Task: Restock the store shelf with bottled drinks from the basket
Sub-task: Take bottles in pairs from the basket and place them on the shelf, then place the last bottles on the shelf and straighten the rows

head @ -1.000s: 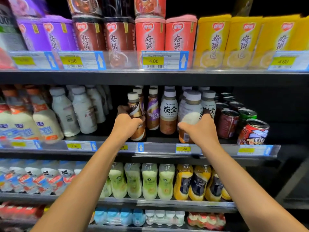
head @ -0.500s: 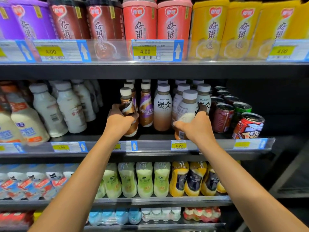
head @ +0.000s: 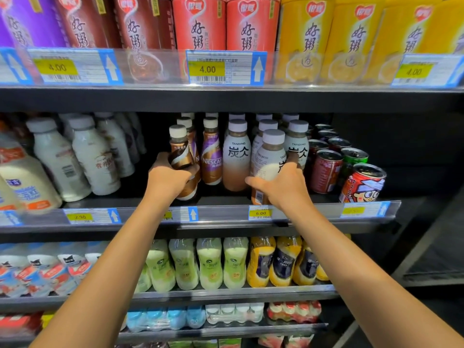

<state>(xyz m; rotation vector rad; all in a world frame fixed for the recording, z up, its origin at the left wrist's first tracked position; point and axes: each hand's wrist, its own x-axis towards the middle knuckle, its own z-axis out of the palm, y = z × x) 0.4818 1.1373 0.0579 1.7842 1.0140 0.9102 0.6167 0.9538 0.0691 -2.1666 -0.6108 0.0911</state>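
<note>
A dark metal store shelf with a price-tag rail carries rows of drinks; the left hand grasps a brown, white-capped coffee bottle at the shelf's front; the right hand grasps a white-labelled, white-capped tea bottle, tilted, near the rail; a purple-labelled coffee bottle stands between them; red drink cans crowd the right; white plastic milk bottles fill the left.

We see a dark open gap on the shelf between white milk bottles and coffee bottles; cans block the right.
</note>
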